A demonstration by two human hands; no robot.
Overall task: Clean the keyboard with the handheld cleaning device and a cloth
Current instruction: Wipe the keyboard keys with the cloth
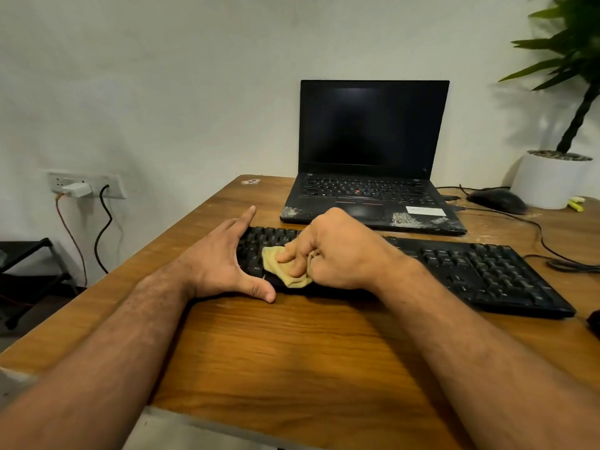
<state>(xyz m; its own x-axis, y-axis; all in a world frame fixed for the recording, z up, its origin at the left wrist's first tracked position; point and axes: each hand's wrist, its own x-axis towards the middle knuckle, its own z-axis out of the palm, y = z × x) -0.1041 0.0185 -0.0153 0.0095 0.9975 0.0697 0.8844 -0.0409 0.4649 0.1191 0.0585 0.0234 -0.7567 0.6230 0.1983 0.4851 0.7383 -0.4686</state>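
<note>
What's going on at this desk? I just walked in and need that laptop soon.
A person is wiping a black keyboard on the wooden desk. Their right hand grips a yellow cloth pressed onto the keys at the keyboard's left end, while the left hand braces that end with fingers spread. The laptop sits open behind it, screen dark. No handheld cleaning device is in view.

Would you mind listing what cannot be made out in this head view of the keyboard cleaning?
- Keyboard: its middle keys are hidden by the right hand and the cloth.
- Left end of the keyboard: partly covered by the left hand.
- Key legends: too small to read.
- Handheld cleaning device: none identifiable; a dark object is cut off by the right edge.
</note>
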